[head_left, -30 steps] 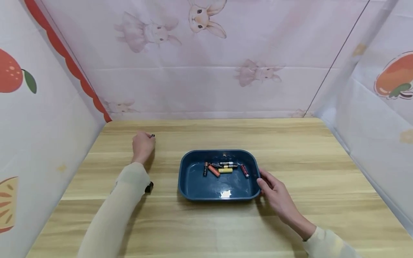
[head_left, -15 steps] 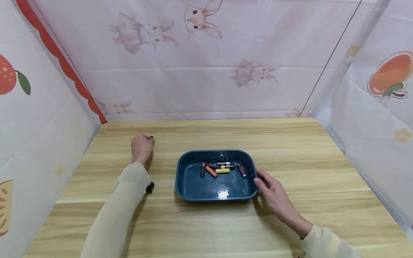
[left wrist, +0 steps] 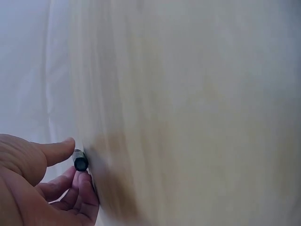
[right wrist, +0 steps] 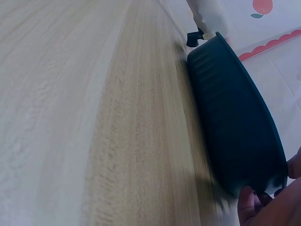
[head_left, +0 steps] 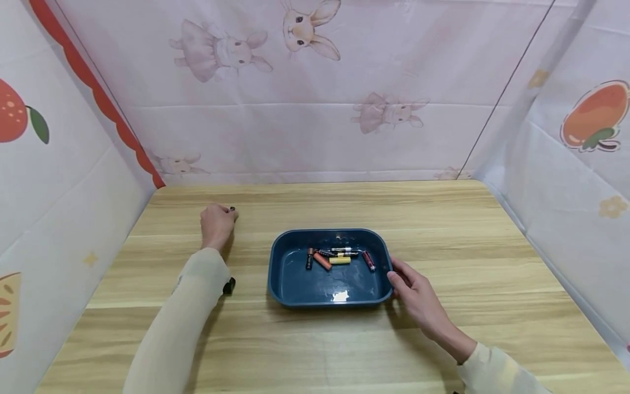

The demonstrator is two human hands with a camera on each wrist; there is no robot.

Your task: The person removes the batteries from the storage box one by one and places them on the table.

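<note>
At the far left of the table, my left hand pinches a small dark battery between thumb and fingers, close against the wood in the left wrist view. Toward the middle stands a dark blue rectangular tray. Inside it lie several batteries, among them a yellow one, an orange one, a dark red one and a black one with a copper end. My right hand grips the tray's right wall, thumb at the rim and fingers lower on the outside.
The light wood table reaches back to a printed cloth wall. More cloth walls stand along the left and right sides. A black wrist device sits at the left sleeve.
The head view has shifted slightly, so the tray appears a little further left. Both hands keep their places, the left with the battery and the right at the tray.
</note>
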